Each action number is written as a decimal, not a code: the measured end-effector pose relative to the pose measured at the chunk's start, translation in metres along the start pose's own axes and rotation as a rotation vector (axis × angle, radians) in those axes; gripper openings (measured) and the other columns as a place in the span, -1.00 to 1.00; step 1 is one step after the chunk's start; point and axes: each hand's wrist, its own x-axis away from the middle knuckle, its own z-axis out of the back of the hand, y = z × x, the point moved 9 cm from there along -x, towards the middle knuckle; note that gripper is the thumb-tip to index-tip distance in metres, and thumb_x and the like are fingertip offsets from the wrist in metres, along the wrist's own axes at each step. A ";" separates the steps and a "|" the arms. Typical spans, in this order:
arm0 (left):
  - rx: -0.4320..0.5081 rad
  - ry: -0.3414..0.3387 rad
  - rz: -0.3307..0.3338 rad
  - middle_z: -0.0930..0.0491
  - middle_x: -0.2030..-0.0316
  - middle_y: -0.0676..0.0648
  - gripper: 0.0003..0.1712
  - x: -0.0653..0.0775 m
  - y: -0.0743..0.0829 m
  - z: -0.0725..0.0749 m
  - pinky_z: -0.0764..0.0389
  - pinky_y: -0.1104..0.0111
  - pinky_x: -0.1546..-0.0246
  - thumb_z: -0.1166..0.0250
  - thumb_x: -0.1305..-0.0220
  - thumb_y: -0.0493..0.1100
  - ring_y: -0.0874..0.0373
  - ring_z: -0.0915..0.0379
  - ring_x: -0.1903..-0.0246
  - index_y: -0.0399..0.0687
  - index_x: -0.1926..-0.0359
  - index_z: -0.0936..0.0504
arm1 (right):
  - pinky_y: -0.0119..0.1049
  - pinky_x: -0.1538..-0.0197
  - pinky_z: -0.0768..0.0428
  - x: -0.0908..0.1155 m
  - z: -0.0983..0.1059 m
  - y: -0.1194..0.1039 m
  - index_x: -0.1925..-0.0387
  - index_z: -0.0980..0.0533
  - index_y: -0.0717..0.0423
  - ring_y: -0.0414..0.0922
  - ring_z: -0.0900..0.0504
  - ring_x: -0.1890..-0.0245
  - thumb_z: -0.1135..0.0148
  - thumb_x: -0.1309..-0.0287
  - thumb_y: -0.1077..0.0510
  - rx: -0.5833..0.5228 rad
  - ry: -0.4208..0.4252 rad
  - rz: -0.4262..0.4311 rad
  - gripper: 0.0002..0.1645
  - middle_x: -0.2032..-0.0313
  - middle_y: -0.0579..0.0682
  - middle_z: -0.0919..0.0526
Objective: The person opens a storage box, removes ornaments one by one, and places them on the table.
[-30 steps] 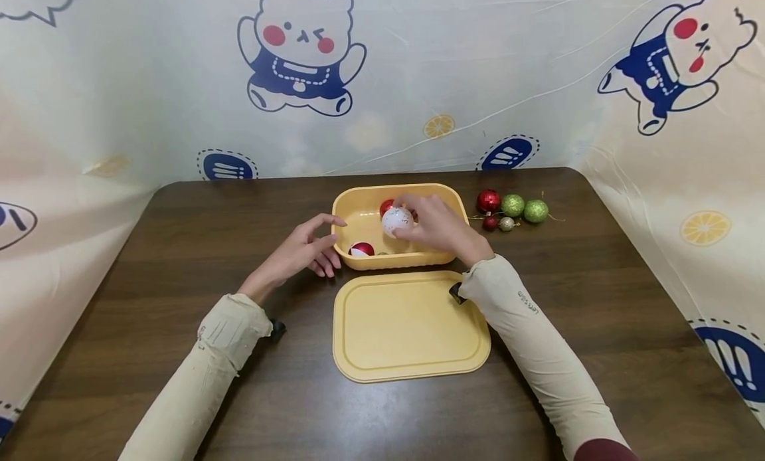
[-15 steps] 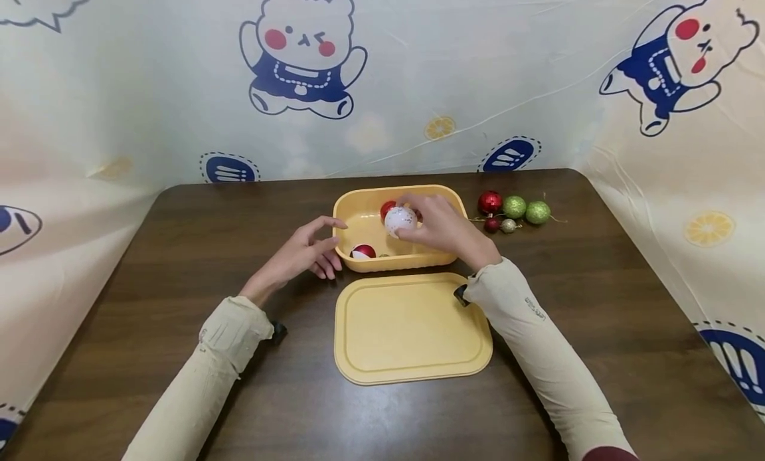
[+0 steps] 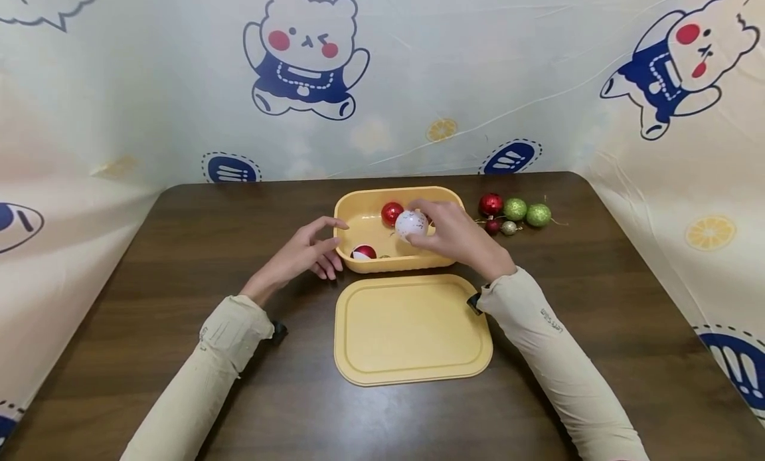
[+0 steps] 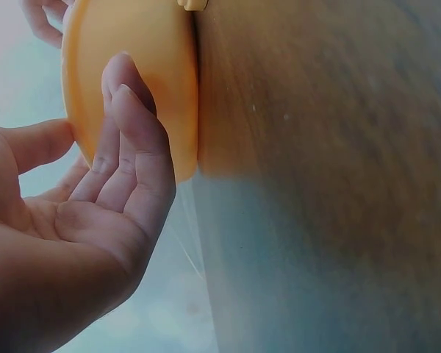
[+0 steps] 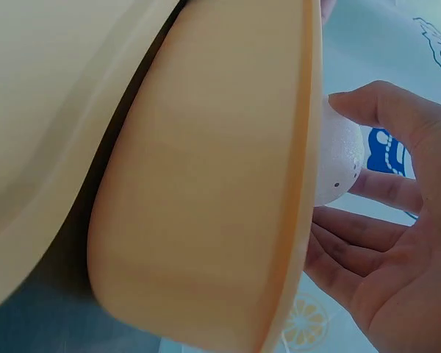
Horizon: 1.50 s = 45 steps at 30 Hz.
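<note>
In the head view a yellow box [image 3: 360,264] stands on the dark wooden table. My right hand [image 3: 448,227] pinches a white speckled ball [image 3: 411,224] between thumb and fingers over the box's right half. The same ball [image 5: 339,151] shows past the box rim in the right wrist view. A red ball [image 3: 392,213] lies inside near the back, and a red-and-white ball [image 3: 363,252] sits by the front wall. My left hand [image 3: 307,248] rests at the left rim, fingers relaxed; the left wrist view shows its fingers [image 4: 143,158] beside the outer wall.
A flat yellow lid [image 3: 412,329] lies in front of the box. Right of the box is a cluster of baubles: a large red one [image 3: 491,204], a small dark red one [image 3: 493,226], green glitter ones [image 3: 538,215] and a small silvery one [image 3: 509,228]. A patterned curtain [image 3: 406,69] surrounds the table.
My right hand has shifted slightly right with the white ball, uncovering more of the red ball behind it. The left hand stays at the rim.
</note>
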 end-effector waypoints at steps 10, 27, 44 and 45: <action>0.001 -0.007 0.006 -0.66 0.41 -0.32 -0.56 0.001 -0.002 -0.001 -0.71 0.10 0.45 -0.04 -0.55 -0.13 -0.30 -0.61 0.48 -0.03 -0.36 -0.28 | -0.15 0.03 -0.67 0.011 0.003 0.006 -0.17 -0.49 0.19 -0.07 -0.62 0.18 -0.40 -0.18 -0.03 0.034 -0.017 -0.030 -0.39 0.04 0.09 -0.67; 0.001 -0.011 -0.001 -0.67 0.41 -0.32 -0.59 -0.001 -0.001 0.000 -0.70 0.12 0.47 -0.04 -0.55 -0.12 -0.26 -0.61 0.50 0.01 -0.33 -0.30 | -0.11 0.06 -0.67 0.031 0.022 0.016 -0.19 -0.48 0.16 0.03 -0.65 0.19 -0.35 -0.20 -0.06 0.087 0.021 -0.079 -0.39 0.06 0.10 -0.68; -0.004 -0.015 -0.003 -0.67 0.42 -0.31 -0.56 -0.001 -0.001 0.000 -0.70 0.15 0.49 -0.05 -0.55 -0.11 -0.24 -0.62 0.51 -0.03 -0.35 -0.28 | -0.10 0.12 -0.66 0.054 0.057 0.033 -0.17 -0.48 0.16 -0.01 -0.61 0.23 -0.41 -0.15 0.03 0.111 0.138 -0.084 -0.41 0.07 0.09 -0.66; -0.004 -0.015 -0.002 -0.67 0.41 -0.31 -0.57 -0.001 -0.001 0.000 -0.70 0.15 0.49 -0.05 -0.55 -0.11 -0.24 -0.62 0.51 -0.02 -0.35 -0.28 | -0.10 0.15 -0.66 0.056 0.060 0.035 -0.15 -0.49 0.16 -0.02 -0.61 0.25 -0.42 -0.15 0.04 0.110 0.151 -0.079 -0.43 0.08 0.09 -0.66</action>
